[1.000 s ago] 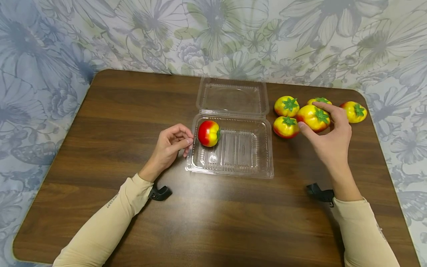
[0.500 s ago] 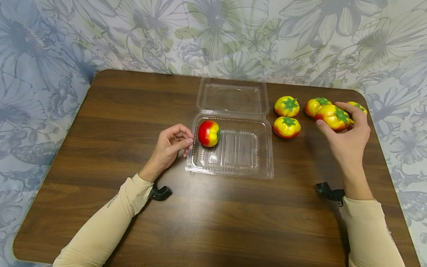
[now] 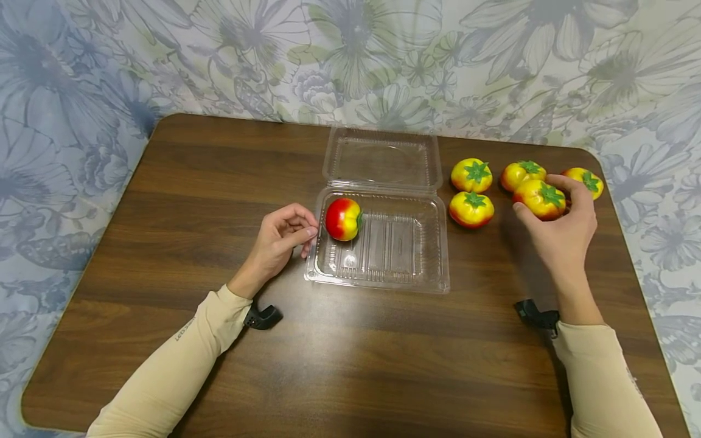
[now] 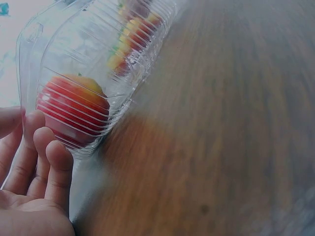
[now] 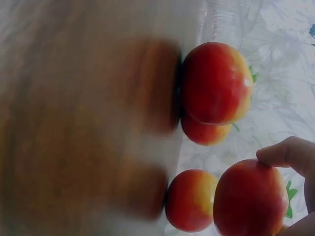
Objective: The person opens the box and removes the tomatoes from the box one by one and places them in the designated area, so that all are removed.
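A red-and-yellow tomato-like fruit (image 3: 539, 199) with a green leafy cap is held between the thumb and fingers of my right hand (image 3: 566, 237). In the right wrist view this fruit (image 5: 250, 199) hangs above the table. My left hand (image 3: 279, 237) pinches the left rim of a clear plastic clamshell container (image 3: 378, 284). Its hinged lid (image 3: 383, 159) lies open toward the wall. One matching fruit (image 3: 342, 219) lies on its side in the container's left part, and shows through the ribbed wall in the left wrist view.
Two more such fruits, a far one (image 3: 471, 175) and a near one (image 3: 471, 210), stand just right of the container. Another fruit (image 3: 520, 175) is behind the held one, and one (image 3: 586, 182) sits near the table's right edge. A floral-patterned wall (image 3: 372, 67) borders the brown table (image 3: 383, 365).
My right hand carried its fruit to the right, then slightly back left and nearer to me. The left hand and the container have stayed in place.
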`<state>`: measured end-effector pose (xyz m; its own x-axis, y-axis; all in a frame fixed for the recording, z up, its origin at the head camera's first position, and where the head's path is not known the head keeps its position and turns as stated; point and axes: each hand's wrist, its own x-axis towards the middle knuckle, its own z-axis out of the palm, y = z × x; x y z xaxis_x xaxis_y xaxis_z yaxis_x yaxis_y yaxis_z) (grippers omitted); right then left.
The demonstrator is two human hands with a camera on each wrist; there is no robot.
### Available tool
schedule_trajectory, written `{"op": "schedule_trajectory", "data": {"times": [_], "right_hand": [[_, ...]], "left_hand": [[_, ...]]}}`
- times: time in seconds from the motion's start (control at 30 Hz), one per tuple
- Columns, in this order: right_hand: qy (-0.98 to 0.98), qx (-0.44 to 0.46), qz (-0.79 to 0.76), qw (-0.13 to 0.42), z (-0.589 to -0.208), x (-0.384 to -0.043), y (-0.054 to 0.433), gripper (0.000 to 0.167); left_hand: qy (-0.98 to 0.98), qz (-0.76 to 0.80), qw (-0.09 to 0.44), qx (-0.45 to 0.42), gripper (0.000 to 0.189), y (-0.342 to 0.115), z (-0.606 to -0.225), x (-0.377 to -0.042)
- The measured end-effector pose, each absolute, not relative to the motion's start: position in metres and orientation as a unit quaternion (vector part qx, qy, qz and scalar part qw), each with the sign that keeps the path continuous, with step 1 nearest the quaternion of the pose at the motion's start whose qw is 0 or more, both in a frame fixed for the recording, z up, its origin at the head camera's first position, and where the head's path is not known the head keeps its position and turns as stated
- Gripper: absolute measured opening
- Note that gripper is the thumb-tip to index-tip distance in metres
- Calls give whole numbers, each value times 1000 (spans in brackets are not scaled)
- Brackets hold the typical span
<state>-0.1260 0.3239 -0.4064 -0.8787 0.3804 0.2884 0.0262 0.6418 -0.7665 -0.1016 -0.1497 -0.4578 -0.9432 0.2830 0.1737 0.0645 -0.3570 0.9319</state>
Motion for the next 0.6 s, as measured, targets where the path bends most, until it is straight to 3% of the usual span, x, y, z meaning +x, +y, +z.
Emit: {"op": "schedule_trajectory", "data": {"times": [0.33,0.6], "right_hand": [[-891,-126,398,180,-417,-117,330,67],[-910,-121,376,122,-418,-121,331,81]], "left_hand": [[565,807,72,156,11,-147,-455,-102],[563,809,71,152,11,-149,-454,-101]]}}
